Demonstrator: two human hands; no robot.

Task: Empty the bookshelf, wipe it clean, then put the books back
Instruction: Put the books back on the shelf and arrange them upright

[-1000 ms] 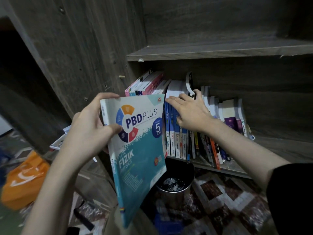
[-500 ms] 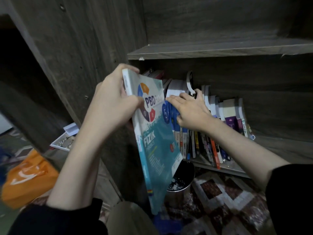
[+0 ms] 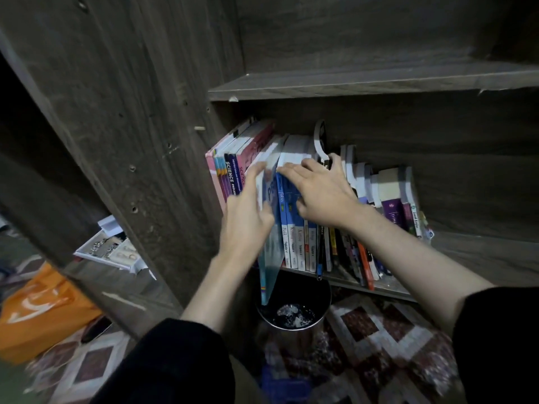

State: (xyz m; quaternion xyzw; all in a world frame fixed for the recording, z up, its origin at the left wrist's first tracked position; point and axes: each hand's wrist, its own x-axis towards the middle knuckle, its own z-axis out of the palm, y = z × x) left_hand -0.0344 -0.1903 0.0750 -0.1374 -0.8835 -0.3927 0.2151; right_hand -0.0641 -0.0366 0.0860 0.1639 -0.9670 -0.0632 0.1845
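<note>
Teal workbook [image 3: 271, 255] mid-frame, part-way into row on lower shelf [image 3: 379, 284], bottom corner hanging off the edge. L hand [image 3: 245, 220] flat on cover, fingers [image 3: 258, 174] straight. R hand [image 3: 320, 193] spread wide over blue books [image 3: 291, 228] tops. Thin softcover, prob light + floppy, so push near spine.

The lower shelf board [image 3: 393, 287] carries a packed row of upright books. Left of the fingers of the left hand [image 3: 245, 220], pink science books [image 3: 230, 170] stand against the side wall. At those fingers a teal book [image 3: 271, 252] sits tilted, its lower corner hanging past the board's front edge. Blue-spined books [image 3: 294, 228] stand under the fingers of the right hand [image 3: 323, 196]. Right of them thinner books lean, ending near a purple book [image 3: 393, 211]. Below the fingers, a patterned rug [image 3: 379, 330] carries a dark bin [image 3: 294, 316].
</note>
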